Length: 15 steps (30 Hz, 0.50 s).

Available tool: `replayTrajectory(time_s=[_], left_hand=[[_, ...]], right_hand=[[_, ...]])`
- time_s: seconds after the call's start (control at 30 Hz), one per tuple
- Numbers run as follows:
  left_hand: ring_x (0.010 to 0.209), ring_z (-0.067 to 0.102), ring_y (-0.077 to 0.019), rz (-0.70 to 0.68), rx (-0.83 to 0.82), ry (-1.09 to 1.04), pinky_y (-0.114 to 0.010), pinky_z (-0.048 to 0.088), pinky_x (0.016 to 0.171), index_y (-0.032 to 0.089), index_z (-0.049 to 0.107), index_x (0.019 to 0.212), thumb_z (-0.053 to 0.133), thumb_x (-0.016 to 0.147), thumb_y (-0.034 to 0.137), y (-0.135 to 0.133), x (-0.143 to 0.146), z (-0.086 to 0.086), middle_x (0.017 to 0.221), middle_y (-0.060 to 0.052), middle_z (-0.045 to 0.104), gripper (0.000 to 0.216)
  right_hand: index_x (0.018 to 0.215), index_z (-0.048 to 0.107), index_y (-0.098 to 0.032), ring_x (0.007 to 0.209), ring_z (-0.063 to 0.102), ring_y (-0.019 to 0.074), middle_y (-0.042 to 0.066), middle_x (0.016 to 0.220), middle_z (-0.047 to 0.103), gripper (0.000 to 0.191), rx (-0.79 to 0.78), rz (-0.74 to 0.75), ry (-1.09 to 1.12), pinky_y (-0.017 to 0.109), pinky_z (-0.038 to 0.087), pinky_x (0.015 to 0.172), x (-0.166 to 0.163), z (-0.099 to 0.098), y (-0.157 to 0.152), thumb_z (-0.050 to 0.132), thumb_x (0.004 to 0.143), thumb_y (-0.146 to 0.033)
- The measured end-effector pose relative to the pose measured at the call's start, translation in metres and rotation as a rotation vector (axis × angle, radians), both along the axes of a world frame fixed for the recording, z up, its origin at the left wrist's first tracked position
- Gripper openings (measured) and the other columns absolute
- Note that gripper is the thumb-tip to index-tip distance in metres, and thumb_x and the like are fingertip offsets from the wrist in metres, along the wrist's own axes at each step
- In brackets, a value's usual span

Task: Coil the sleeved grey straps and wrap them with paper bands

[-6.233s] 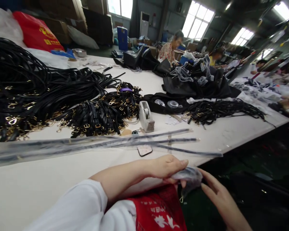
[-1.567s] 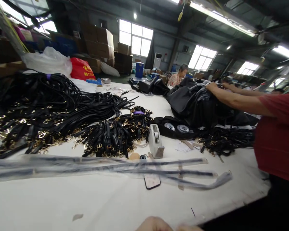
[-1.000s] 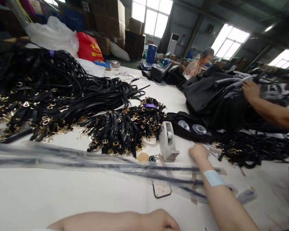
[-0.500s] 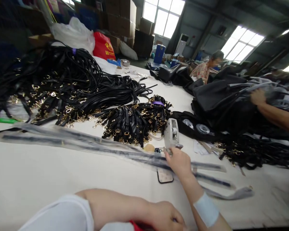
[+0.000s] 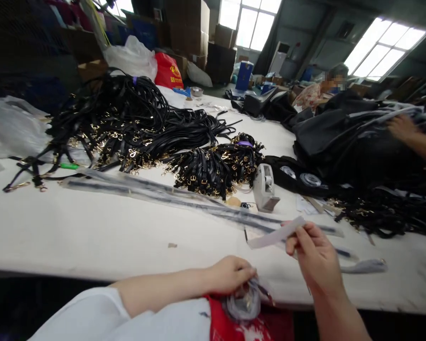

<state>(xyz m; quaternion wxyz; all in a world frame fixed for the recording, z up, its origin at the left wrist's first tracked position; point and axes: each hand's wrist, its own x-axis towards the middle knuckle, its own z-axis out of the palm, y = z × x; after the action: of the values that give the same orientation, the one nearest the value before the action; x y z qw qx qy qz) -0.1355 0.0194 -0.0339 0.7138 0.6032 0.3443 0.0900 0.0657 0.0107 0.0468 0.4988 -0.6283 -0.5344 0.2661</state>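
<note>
My left hand (image 5: 230, 275) is closed on a coiled strap (image 5: 244, 305) wrapped in cloudy plastic, held at the table's front edge above a red apron (image 5: 220, 322). In my right hand (image 5: 315, 251), thumb and fingers pinch a pale strip of tape (image 5: 277, 235) that points to the left. A white tape dispenser (image 5: 266, 192) stands just beyond that hand. Long plastic-sleeved straps (image 5: 184, 201) lie across the white table (image 5: 110, 232), passing behind the strip. A phone (image 5: 247, 206) is partly hidden under these sleeves.
Black straps with gold clasps (image 5: 138, 128) are heaped at the back left, and a buckled bundle (image 5: 206, 173) lies mid-table. Dark bag pieces (image 5: 337, 137) are piled at the right, with another person's hand (image 5: 404, 128) on them. A plastic bag (image 5: 16, 125) lies far left.
My right hand has drawn away from the tape dispenser, and the pale strip now shows in it. My left hand has risen into fuller view with the coiled strap. The view has shifted.
</note>
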Motion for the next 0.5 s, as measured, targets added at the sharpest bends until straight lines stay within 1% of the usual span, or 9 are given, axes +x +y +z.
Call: replayTrajectory(time_s=[0.07,0.1,0.17,0.23,0.3,0.4,0.5], left_hand=[[0.045,0.046,-0.0126,0.03,-0.102,-0.009,-0.024,0.036,0.047,0.01,0.069,0.091,0.045,0.081,0.075,0.0,-0.004,-0.005,0.05,0.002,0.052,0.07],[0.045,0.045,-0.0118,0.033,-0.129,-0.011,-0.024,0.035,0.048,0.01,0.069,0.09,0.045,0.081,0.076,-0.001,-0.004,-0.008,0.051,0.002,0.052,0.07],[0.046,0.043,-0.0105,0.035,-0.172,-0.001,-0.023,0.034,0.049,0.01,0.069,0.089,0.049,0.08,0.074,-0.002,-0.003,-0.012,0.052,0.002,0.053,0.067],[0.044,0.043,-0.0103,0.027,-0.216,0.013,-0.022,0.033,0.047,0.011,0.07,0.093,0.051,0.081,0.072,-0.003,-0.002,-0.014,0.05,0.003,0.052,0.065],[0.043,0.044,-0.0107,0.016,-0.247,0.019,-0.022,0.033,0.046,0.011,0.07,0.097,0.051,0.083,0.069,-0.005,0.0,-0.013,0.05,0.003,0.053,0.063],[0.045,0.047,-0.0108,0.017,-0.251,0.02,-0.023,0.036,0.048,0.012,0.07,0.101,0.052,0.084,0.066,-0.006,0.002,-0.01,0.055,0.001,0.057,0.06],[0.047,0.049,-0.0109,0.018,-0.228,0.025,-0.023,0.037,0.048,0.011,0.07,0.098,0.053,0.084,0.066,-0.007,0.003,-0.009,0.06,0.0,0.061,0.059]], right_hand=[[0.098,0.055,-0.023,0.054,0.061,0.0131,0.0,0.073,0.068,0.017,-0.022,0.013,0.304,0.025,0.052,0.056,-0.006,0.001,-0.037,0.053,0.097,-0.039],[0.099,0.056,-0.023,0.056,0.063,0.0138,0.0,0.072,0.068,0.016,-0.043,0.006,0.397,0.024,0.054,0.057,-0.009,0.0,-0.052,0.058,0.095,-0.038],[0.102,0.058,-0.023,0.059,0.067,0.0157,0.0,0.069,0.069,0.018,-0.104,-0.015,0.432,0.024,0.057,0.059,-0.013,-0.007,-0.078,0.065,0.092,-0.036],[0.102,0.059,-0.023,0.064,0.069,0.0174,0.002,0.071,0.07,0.019,-0.154,-0.026,0.364,0.025,0.059,0.06,-0.013,-0.017,-0.098,0.067,0.09,-0.034],[0.101,0.06,-0.022,0.067,0.071,0.0189,0.004,0.075,0.072,0.017,-0.143,-0.061,0.221,0.026,0.06,0.063,-0.012,-0.028,-0.113,0.068,0.09,-0.033],[0.102,0.063,-0.021,0.07,0.072,0.0202,0.005,0.082,0.073,0.021,-0.04,-0.146,-0.011,0.029,0.061,0.067,-0.007,-0.041,-0.128,0.07,0.087,-0.033],[0.103,0.064,-0.02,0.072,0.073,0.0214,0.006,0.084,0.074,0.024,0.056,-0.204,-0.124,0.031,0.061,0.069,-0.005,-0.047,-0.135,0.072,0.086,-0.035]])
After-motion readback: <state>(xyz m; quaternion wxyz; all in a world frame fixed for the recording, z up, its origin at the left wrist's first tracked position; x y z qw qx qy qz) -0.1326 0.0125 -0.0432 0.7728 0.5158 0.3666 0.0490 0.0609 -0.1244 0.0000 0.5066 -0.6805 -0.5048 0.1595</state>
